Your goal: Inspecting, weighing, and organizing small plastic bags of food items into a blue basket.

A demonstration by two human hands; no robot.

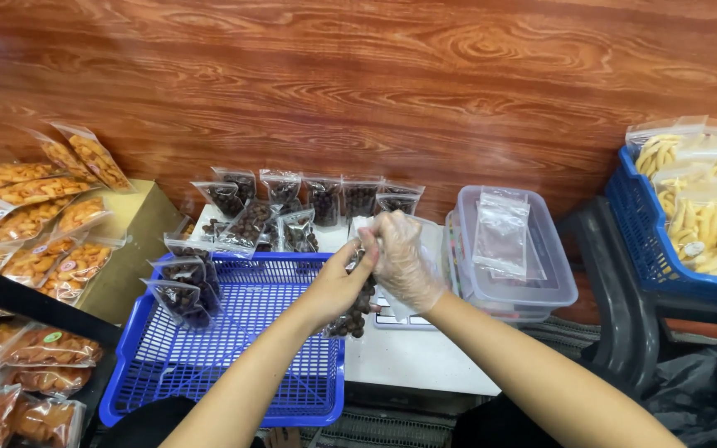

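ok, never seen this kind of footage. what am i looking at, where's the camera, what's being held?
There is no machine: a person works with two hands, filmed by one camera worn on the head, looking down. The left hand is bare; the right hand wears a thin clear glove. Together they pinch the top of a small clear bag of dark round snacks. Below lies a blue mesh tray with filled bags at its far left corner; more dark bags stand along the wooden wall. A clear lidded box with empty bags sits right, orange snack bags left, and a blue crate of yellow snacks far right.
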